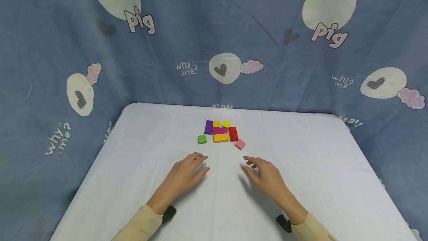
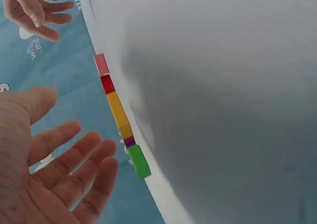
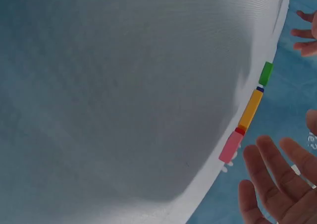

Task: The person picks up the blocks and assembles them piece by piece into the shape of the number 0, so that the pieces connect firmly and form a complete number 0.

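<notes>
My left hand (image 1: 183,174) hovers over the white table with relaxed fingers, nearest to the green block (image 1: 202,139). Across from it my right hand (image 1: 266,177) holds nothing either, its loosely bent fingers pointing toward the pink block (image 1: 240,144). Between and beyond the hands lies a cluster of flat colored blocks. A purple block (image 1: 208,127) stands at its left and a red block (image 1: 233,134) at its right. In the middle a magenta block (image 1: 219,131) lies against a long orange-yellow block (image 1: 221,138). Behind them are a small orange block (image 1: 216,124) and a yellow block (image 1: 226,124).
A white cloth covers the table (image 1: 150,133). Behind and beside it hangs a blue printed curtain (image 1: 187,44). Dark bands (image 1: 169,214) sit at both wrists, next to beige sleeves (image 1: 140,224).
</notes>
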Action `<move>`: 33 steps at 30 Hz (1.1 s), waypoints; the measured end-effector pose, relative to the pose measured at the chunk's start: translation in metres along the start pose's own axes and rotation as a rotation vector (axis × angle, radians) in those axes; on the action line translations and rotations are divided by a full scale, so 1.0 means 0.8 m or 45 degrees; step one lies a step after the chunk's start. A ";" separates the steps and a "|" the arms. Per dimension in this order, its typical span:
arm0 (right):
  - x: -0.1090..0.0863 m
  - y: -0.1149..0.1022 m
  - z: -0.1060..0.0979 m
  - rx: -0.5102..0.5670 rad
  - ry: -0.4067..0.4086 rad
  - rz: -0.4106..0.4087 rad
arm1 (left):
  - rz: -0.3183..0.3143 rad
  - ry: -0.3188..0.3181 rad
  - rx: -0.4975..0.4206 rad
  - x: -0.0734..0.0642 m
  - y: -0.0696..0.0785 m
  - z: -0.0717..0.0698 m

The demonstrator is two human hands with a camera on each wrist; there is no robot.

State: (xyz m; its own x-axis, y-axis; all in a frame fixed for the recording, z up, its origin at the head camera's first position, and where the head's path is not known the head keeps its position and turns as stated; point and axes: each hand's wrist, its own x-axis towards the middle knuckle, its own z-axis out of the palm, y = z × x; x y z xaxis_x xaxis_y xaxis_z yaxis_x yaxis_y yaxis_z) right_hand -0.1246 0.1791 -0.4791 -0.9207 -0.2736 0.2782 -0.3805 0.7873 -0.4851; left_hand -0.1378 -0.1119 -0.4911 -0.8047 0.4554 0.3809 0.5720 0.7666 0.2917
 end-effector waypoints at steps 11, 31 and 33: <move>0.011 0.003 -0.002 0.084 -0.059 0.158 | -0.132 -0.051 -0.098 0.021 0.004 0.014; 0.034 0.007 0.004 0.195 -0.144 0.396 | -0.172 -0.201 0.002 0.085 0.006 0.033; 0.034 0.006 0.004 0.189 -0.150 0.401 | -0.180 -0.225 0.030 0.092 0.006 0.037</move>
State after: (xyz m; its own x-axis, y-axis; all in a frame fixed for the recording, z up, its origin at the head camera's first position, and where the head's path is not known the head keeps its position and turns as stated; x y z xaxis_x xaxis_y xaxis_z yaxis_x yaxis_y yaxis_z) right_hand -0.1520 0.1737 -0.4767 -0.9951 -0.0990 0.0025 -0.0769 0.7568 -0.6491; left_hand -0.1991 -0.0616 -0.4875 -0.8932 0.4131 0.1776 0.4492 0.8380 0.3098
